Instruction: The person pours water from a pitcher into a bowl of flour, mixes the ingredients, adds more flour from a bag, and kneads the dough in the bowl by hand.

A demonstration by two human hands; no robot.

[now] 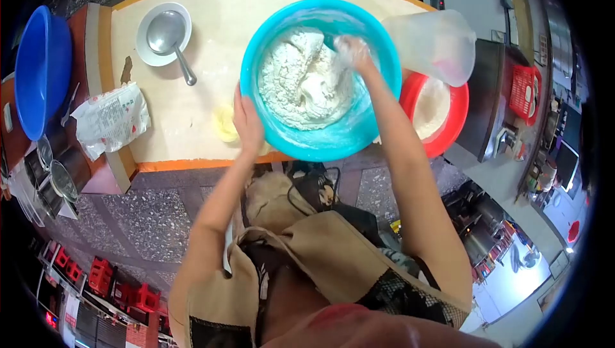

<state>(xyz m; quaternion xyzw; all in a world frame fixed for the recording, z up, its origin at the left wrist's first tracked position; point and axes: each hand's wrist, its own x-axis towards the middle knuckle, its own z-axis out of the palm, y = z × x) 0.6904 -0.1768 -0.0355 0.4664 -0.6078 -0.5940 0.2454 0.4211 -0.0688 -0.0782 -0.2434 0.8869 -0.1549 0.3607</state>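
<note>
A teal basin (386, 72) stands on the pale tabletop, and a lumpy mass of white, floury dough (298, 85) lies in it. My left hand (248, 122) holds the basin's near left side, its fingers against the outer wall. Inside the basin, at the right of the dough, is my right hand (351, 52), coated in white. Its fingers are blurred, so their grip does not show. Beside my left hand lies a small pale-yellow item (224, 124), whose kind I cannot make out.
A white bowl (146, 57) holds a metal ladle (168, 33). At the left are a crumpled printed bag (114, 119) and a blue basin (40, 72). To the right, a translucent plastic jug (430, 43) stands by a red basin (456, 120) with white powder.
</note>
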